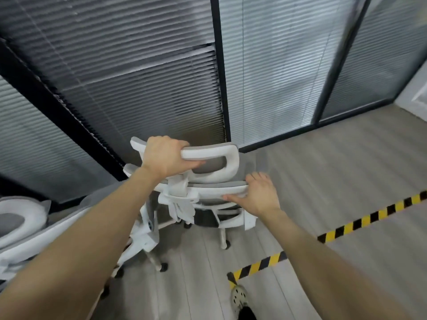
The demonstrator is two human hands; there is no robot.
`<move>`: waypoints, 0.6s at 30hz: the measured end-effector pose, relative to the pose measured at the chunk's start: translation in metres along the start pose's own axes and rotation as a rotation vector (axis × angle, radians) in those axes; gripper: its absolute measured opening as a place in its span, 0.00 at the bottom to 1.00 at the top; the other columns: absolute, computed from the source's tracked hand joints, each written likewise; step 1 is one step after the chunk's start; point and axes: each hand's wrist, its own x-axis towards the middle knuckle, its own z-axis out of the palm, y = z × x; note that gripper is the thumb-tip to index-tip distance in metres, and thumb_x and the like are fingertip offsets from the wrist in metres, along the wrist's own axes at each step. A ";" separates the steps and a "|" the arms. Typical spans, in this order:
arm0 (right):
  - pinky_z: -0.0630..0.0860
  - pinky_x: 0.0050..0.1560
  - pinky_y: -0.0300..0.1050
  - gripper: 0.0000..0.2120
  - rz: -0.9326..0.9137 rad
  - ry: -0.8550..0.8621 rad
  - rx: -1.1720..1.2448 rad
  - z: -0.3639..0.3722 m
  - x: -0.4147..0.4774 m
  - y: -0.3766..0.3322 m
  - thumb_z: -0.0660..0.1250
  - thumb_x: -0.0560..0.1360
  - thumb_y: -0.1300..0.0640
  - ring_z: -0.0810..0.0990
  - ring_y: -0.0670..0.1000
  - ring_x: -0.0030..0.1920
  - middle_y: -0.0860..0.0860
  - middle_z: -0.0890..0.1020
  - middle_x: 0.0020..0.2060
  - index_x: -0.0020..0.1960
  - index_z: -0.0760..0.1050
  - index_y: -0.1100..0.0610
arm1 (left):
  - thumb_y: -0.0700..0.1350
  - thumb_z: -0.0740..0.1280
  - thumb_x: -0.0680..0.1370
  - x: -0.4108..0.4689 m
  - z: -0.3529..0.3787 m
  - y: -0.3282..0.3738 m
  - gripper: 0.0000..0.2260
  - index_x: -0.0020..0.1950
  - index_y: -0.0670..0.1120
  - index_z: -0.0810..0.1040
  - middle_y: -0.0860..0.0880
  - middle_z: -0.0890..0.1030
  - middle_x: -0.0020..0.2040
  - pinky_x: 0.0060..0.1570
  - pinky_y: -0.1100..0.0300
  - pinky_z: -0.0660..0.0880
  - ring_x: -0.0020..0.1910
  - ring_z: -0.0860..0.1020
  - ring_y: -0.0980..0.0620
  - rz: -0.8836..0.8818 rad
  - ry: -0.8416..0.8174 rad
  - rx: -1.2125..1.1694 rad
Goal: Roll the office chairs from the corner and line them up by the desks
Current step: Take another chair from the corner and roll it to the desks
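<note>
Clearly the pick-up-and-roll step, near the start of this chair's run; white-framed grey-mesh office chair (205,217) stands at 12 o'clock just ahead of the person, in the corner by the slatted grey window blinds (138,65), castors (227,244) down on the pale wood-plank floor (323,169); chair back faces the person.

Left hand (166,155) reaches out at 11 o'clock with the arm nearly straight, fingers curled over and under the white padded headrest (231,162), a full wrap-round grip; right hand (261,195) sits at 1 o'clock, lower down, fingers fairly straight and spread across the top rim of the backrest, thumb lying along its near edge; looks like a resting, steering touch, not a clamp; wrist bent slightly inward.

Second white-and-grey office chair (20,215) waits at 9 o'clock, close beside the first, part cut off by the frame; yellow-and-black striped floor tape (360,221) runs from 5 o'clock out to 3 o'clock; pale spotted shoe (239,299) at 6 o'clock, close to the tape end.

No worktop or desk in view, so the target line cannot be placed; next move, as I judge it, calls for pulling the chair back and swinging it away from the blinds, the right hand taking a firmer hold to steer; castors may snag the neighbouring chair's base; bases overlap in view, contact cannot be told.
</note>
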 end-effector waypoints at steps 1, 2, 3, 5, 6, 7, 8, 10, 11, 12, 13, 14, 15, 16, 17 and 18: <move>0.71 0.71 0.50 0.44 0.011 0.023 -0.015 0.002 -0.006 0.000 0.65 0.67 0.14 0.76 0.53 0.58 0.48 0.79 0.50 0.54 0.80 0.55 | 0.84 0.58 0.69 0.002 0.001 0.001 0.31 0.43 0.61 0.86 0.58 0.76 0.27 0.38 0.55 0.76 0.33 0.79 0.53 0.020 0.008 -0.002; 0.71 0.71 0.51 0.44 0.027 0.047 -0.027 0.002 -0.011 0.000 0.63 0.67 0.14 0.77 0.54 0.57 0.48 0.79 0.49 0.53 0.80 0.55 | 0.85 0.58 0.69 0.004 0.001 0.002 0.31 0.43 0.62 0.86 0.58 0.76 0.27 0.38 0.55 0.77 0.33 0.80 0.54 0.042 0.014 0.002; 0.72 0.71 0.52 0.45 0.044 0.068 -0.039 0.003 -0.015 0.000 0.62 0.67 0.13 0.77 0.54 0.56 0.48 0.78 0.48 0.52 0.80 0.55 | 0.85 0.59 0.69 0.007 0.001 0.004 0.30 0.42 0.62 0.85 0.58 0.76 0.27 0.37 0.54 0.78 0.32 0.79 0.54 0.068 0.018 0.005; 0.73 0.70 0.53 0.46 0.082 0.085 -0.067 0.000 -0.023 -0.001 0.58 0.66 0.11 0.78 0.53 0.54 0.48 0.78 0.46 0.51 0.80 0.54 | 0.84 0.60 0.69 0.017 0.001 0.007 0.30 0.37 0.60 0.82 0.58 0.75 0.26 0.37 0.54 0.77 0.31 0.79 0.54 0.131 0.016 -0.010; 0.74 0.69 0.53 0.47 0.108 0.077 -0.076 -0.003 -0.025 -0.002 0.57 0.65 0.10 0.77 0.53 0.54 0.47 0.78 0.47 0.52 0.79 0.53 | 0.84 0.60 0.69 0.022 0.001 0.009 0.30 0.34 0.58 0.79 0.58 0.74 0.26 0.36 0.54 0.77 0.31 0.79 0.53 0.164 0.014 -0.022; 0.75 0.67 0.52 0.47 0.134 0.064 -0.079 -0.006 -0.026 -0.001 0.58 0.64 0.10 0.77 0.52 0.54 0.47 0.78 0.47 0.52 0.79 0.53 | 0.84 0.60 0.69 0.030 0.001 0.012 0.31 0.32 0.57 0.76 0.58 0.74 0.26 0.36 0.54 0.76 0.30 0.78 0.53 0.200 0.018 -0.029; 0.76 0.65 0.51 0.48 0.163 0.050 -0.073 -0.011 -0.025 0.000 0.58 0.62 0.09 0.76 0.51 0.54 0.47 0.78 0.48 0.53 0.78 0.52 | 0.84 0.59 0.69 0.038 0.002 0.015 0.31 0.31 0.57 0.74 0.58 0.74 0.26 0.35 0.54 0.76 0.30 0.78 0.52 0.237 0.029 -0.032; 0.77 0.62 0.50 0.48 0.217 0.026 -0.065 -0.019 -0.022 0.004 0.60 0.60 0.09 0.75 0.51 0.54 0.47 0.77 0.49 0.53 0.77 0.52 | 0.85 0.58 0.68 0.056 0.004 0.021 0.32 0.30 0.57 0.72 0.58 0.74 0.26 0.35 0.54 0.76 0.30 0.78 0.52 0.306 0.051 -0.046; 0.77 0.60 0.49 0.48 0.243 0.021 -0.066 -0.021 -0.021 0.007 0.60 0.59 0.09 0.75 0.51 0.53 0.47 0.76 0.50 0.52 0.76 0.52 | 0.85 0.58 0.68 0.066 0.006 0.025 0.32 0.30 0.57 0.71 0.58 0.73 0.26 0.35 0.55 0.75 0.30 0.77 0.52 0.340 0.063 -0.062; 0.77 0.58 0.49 0.48 0.272 0.024 -0.064 -0.023 -0.020 0.010 0.60 0.59 0.08 0.74 0.50 0.52 0.46 0.75 0.49 0.51 0.76 0.52 | 0.86 0.58 0.68 0.077 0.007 0.029 0.32 0.30 0.57 0.71 0.58 0.73 0.26 0.35 0.55 0.73 0.30 0.77 0.53 0.373 0.079 -0.082; 0.77 0.55 0.49 0.48 0.306 0.043 -0.059 -0.023 -0.020 0.012 0.59 0.59 0.08 0.73 0.50 0.50 0.45 0.74 0.47 0.49 0.75 0.52 | 0.86 0.59 0.69 0.088 0.009 0.034 0.32 0.30 0.57 0.71 0.58 0.73 0.26 0.34 0.56 0.71 0.30 0.77 0.53 0.409 0.098 -0.100; 0.76 0.52 0.49 0.47 0.347 0.073 -0.054 -0.022 -0.021 0.014 0.59 0.58 0.07 0.73 0.50 0.47 0.44 0.72 0.45 0.45 0.74 0.52 | 0.86 0.59 0.69 0.099 0.011 0.038 0.32 0.30 0.57 0.72 0.58 0.72 0.26 0.34 0.56 0.70 0.30 0.77 0.53 0.448 0.117 -0.114; 0.75 0.50 0.49 0.47 0.393 0.102 -0.052 -0.022 -0.022 0.015 0.58 0.58 0.07 0.73 0.50 0.45 0.44 0.71 0.43 0.43 0.74 0.51 | 0.87 0.58 0.69 0.110 0.013 0.044 0.33 0.32 0.57 0.74 0.58 0.72 0.26 0.33 0.56 0.71 0.30 0.77 0.53 0.487 0.133 -0.120; 0.76 0.49 0.49 0.47 0.441 0.123 -0.054 -0.020 -0.024 0.015 0.57 0.57 0.06 0.73 0.50 0.44 0.44 0.72 0.42 0.42 0.74 0.51 | 0.88 0.56 0.69 0.118 0.016 0.049 0.35 0.33 0.57 0.75 0.58 0.73 0.27 0.33 0.56 0.73 0.30 0.77 0.54 0.527 0.143 -0.126; 0.76 0.49 0.48 0.48 0.483 0.141 -0.055 -0.019 -0.025 0.015 0.55 0.56 0.06 0.74 0.50 0.44 0.43 0.73 0.42 0.43 0.76 0.50 | 0.89 0.55 0.68 0.126 0.019 0.054 0.36 0.33 0.57 0.75 0.58 0.73 0.27 0.33 0.55 0.74 0.30 0.76 0.54 0.565 0.151 -0.141; 0.77 0.50 0.48 0.49 0.521 0.159 -0.058 -0.016 -0.026 0.015 0.54 0.56 0.06 0.76 0.50 0.44 0.43 0.75 0.42 0.44 0.79 0.50 | 0.89 0.55 0.68 0.132 0.022 0.058 0.36 0.33 0.56 0.74 0.57 0.73 0.27 0.33 0.54 0.75 0.30 0.76 0.54 0.602 0.161 -0.166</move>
